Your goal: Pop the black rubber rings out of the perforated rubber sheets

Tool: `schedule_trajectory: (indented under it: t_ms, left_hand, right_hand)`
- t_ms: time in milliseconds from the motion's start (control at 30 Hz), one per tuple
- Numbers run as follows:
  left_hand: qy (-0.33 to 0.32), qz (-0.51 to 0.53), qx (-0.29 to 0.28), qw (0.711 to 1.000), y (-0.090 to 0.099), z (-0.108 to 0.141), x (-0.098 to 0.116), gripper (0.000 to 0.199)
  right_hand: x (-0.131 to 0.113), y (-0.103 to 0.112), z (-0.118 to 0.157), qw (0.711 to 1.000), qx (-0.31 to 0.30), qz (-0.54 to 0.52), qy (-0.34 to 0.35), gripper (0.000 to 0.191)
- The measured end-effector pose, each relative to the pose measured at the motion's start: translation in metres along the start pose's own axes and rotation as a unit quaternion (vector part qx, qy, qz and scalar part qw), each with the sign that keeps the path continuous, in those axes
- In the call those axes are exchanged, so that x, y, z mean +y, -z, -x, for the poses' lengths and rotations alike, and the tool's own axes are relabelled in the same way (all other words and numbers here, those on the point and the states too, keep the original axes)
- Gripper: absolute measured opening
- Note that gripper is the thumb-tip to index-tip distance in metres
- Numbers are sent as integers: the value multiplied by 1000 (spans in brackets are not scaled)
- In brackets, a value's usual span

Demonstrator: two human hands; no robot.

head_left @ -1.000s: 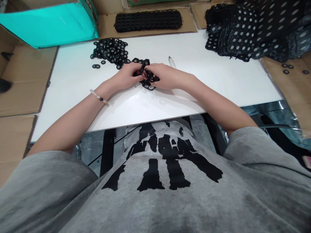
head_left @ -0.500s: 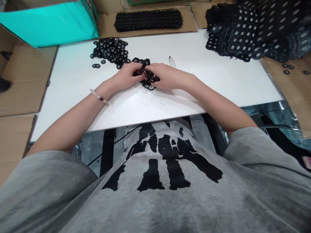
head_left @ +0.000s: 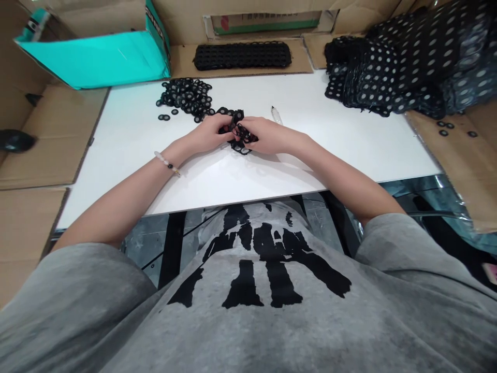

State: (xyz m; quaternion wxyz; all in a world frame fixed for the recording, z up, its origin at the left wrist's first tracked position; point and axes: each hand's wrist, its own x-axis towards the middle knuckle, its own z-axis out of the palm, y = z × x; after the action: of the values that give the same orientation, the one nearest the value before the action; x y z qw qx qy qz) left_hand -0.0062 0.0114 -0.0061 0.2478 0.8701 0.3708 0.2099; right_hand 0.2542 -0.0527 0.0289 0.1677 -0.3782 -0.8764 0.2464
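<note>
Both hands meet over the white table (head_left: 217, 178), at a bunched black mesh piece (head_left: 238, 147) with pale round spots. My left hand (head_left: 209, 132) pinches its left side, fingers closed. From the right, my right hand (head_left: 269, 135) has its fingers wrapped round the other side of the same piece. Fingertips are partly hidden by the black material. A heap of small black rings (head_left: 186, 96) lies just beyond my left hand, its near end reaching almost to the fingers. A white pen (head_left: 276, 115) lies behind my right hand.
A turquoise box (head_left: 101, 59) stands at the back left. Behind the table, a black mesh bundle (head_left: 243, 56) rests on cardboard. A large pile of dotted black sheets (head_left: 388, 72) fills the back right. Loose rings (head_left: 443, 133) and a black mouse (head_left: 15, 141) lie on side cardboard.
The view has tilted up slightly, so the table and hands appear lower and more of the back shows. Both hands keep hold of the black piece, with little visible change in their grip.
</note>
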Motion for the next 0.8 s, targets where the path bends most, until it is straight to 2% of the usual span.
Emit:
schedule_trajectory:
  t_ms: [167, 433, 800]
  left_hand:
    - [7, -13, -1, 1000, 0, -2, 0, 14]
    - [5, -5, -8, 1000, 4, 0, 16, 11]
    - [3, -15, -12, 1000, 1, -2, 4, 11]
  right_hand:
    - [-1, 0, -1, 1000, -2, 5, -12, 16]
    - [-4, 1, 0, 1000, 0, -3, -9, 14]
    - [2, -3, -2, 1000, 2, 1, -5, 15]
